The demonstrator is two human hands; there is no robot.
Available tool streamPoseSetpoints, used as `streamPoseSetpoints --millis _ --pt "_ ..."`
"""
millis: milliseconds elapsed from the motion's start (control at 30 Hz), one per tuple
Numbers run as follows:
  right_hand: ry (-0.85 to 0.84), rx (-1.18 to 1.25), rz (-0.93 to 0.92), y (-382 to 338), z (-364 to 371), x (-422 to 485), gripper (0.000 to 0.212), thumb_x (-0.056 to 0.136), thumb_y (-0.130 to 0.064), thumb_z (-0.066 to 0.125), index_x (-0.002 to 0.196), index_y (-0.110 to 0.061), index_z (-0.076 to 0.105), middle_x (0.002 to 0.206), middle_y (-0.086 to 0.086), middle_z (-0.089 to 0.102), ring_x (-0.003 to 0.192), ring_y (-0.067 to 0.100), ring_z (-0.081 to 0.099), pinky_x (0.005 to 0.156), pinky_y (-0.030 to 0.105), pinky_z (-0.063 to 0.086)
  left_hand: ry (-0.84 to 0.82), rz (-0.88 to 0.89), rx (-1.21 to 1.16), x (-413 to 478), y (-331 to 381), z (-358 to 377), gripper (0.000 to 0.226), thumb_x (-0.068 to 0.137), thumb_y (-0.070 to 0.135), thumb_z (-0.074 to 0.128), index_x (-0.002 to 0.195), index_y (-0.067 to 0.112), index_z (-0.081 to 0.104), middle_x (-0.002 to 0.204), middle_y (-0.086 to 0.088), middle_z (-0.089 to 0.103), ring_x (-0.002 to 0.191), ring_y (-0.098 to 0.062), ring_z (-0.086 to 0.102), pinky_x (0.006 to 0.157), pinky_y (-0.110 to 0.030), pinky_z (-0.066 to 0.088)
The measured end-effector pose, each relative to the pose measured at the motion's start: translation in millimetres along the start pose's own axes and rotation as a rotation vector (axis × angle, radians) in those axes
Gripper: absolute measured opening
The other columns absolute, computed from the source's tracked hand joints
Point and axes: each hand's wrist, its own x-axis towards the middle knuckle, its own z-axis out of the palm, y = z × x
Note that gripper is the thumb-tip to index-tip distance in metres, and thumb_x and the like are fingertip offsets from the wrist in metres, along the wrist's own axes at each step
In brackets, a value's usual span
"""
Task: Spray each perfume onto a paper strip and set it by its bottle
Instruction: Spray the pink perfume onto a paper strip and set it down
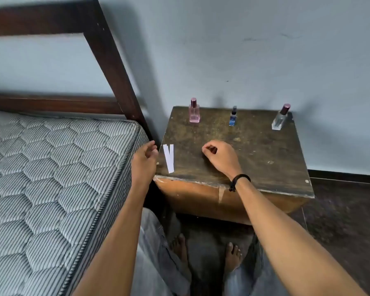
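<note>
Three perfume bottles stand along the back of a worn wooden bedside table [254, 150]: a pink bottle [194, 112] at the left, a small blue bottle [233, 116] in the middle, and a clear bottle [280, 118] with a dark cap at the right. White paper strips [169, 158] lie in a V near the table's front left corner. My left hand [144, 161] hovers just left of the strips, fingers relaxed, holding nothing. My right hand [219, 155] is over the table's middle, fingers loosely curled, empty.
A mattress [51, 178] with a grey quilted cover sits to the left, with a dark wooden bed frame [115, 67] behind it. The grey wall is right behind the table. My bare feet [207, 251] stand on the dark floor below the table's front edge.
</note>
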Motion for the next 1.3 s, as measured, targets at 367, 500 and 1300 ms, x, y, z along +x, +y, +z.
streamPoseSetpoints --millis 367,500,1300 --pt "-0.001 -0.034 0.068 -6 -3 3 0.01 0.097 -0.025 0.068 0.096 -0.024 0.078 0.089 -0.009 0.07 0.086 0.011 0.063 0.076 0.026 0.048 -0.098 0.078 0.222 21 10 -5 0.042 0.099 0.012 0.062 0.141 0.013 0.058 0.126 -0.001 0.067 0.114 -0.015 0.062 0.089 -0.012 0.046" --pt "0.004 -0.048 0.074 -5 0 3 0.01 0.095 -0.024 0.068 0.091 -0.026 0.077 0.085 -0.011 0.069 0.083 0.009 0.063 0.073 0.025 0.048 -0.253 0.118 0.374 38 7 2 0.038 0.098 0.008 0.062 0.136 0.009 0.06 0.129 -0.006 0.059 0.125 -0.027 0.057 0.105 -0.039 0.048" --pt "0.03 -0.097 0.05 0 7 7 0.012 0.094 -0.018 0.07 0.088 -0.028 0.074 0.086 -0.011 0.07 0.083 0.007 0.063 0.077 0.034 0.057 -0.16 0.127 0.341 70 -26 25 0.026 0.083 0.017 0.082 0.106 0.017 0.069 0.117 -0.001 0.065 0.101 -0.019 0.064 0.091 -0.034 0.048"
